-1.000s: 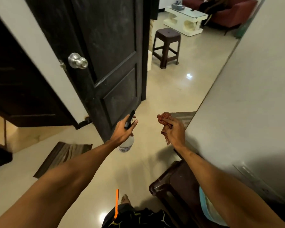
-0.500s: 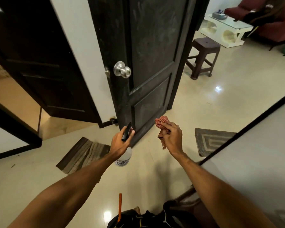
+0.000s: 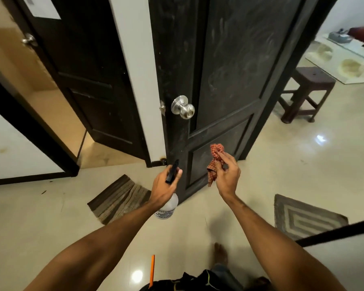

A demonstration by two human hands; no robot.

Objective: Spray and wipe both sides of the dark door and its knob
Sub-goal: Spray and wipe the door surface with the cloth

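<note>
Left hand [image 3: 163, 185] clamping fingers round neck of light plastic spray bottle [image 3: 166, 208]; right hand [image 3: 227, 175] pinching soft bunched cloth [image 3: 215, 153]; knob [image 3: 183, 107] looking slick, door [image 3: 229, 59] likely swinging under pressure

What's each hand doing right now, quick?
Left hand: closed around the spray bottle, held near the dark door.
Right hand: closed on the red checked cloth.
</note>
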